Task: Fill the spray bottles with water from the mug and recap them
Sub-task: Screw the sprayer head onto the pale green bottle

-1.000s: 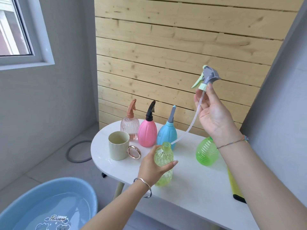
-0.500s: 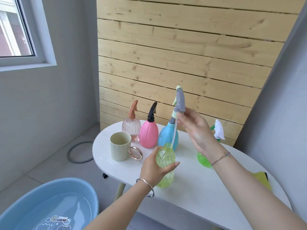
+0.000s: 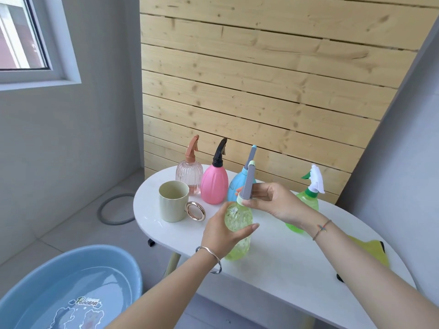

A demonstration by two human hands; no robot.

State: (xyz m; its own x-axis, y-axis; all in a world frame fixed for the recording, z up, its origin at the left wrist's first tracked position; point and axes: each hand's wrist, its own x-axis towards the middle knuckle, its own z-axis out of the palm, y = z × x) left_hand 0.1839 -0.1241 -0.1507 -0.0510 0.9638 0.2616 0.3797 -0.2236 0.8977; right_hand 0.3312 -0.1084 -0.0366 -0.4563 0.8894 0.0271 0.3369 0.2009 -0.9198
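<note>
On the tabletop (image 3: pixel 285 269), the left hand (image 3: pixel 221 233) grips the yellow bottle (image 3: pixel 237 224); the right hand (image 3: pixel 273 203) pinches its sprayer (image 3: pixel 248 184) at the neck, apparently mid-recapping.

A: Count on the bench (image 3: pixel 297 269)?
B: Five spray bottles: clear pink bottle (image 3: pixel 189 174), pink bottle (image 3: pixel 213 184), blue bottle (image 3: pixel 232 184), yellow-green bottle (image 3: pixel 237 224), green bottle (image 3: pixel 308 201).
A: Heads?
B: Five, counting the grey trigger head (image 3: pixel 248 184).
A: Rest?
B: One mug (image 3: pixel 172 201), one yellow cloth (image 3: pixel 370 251).
A: Floor?
B: One blue basin (image 3: pixel 78 257), one hose ring (image 3: pixel 118 196).
A: Grips?
B: Two: left grip (image 3: pixel 218 233), right grip (image 3: pixel 275 203).
</note>
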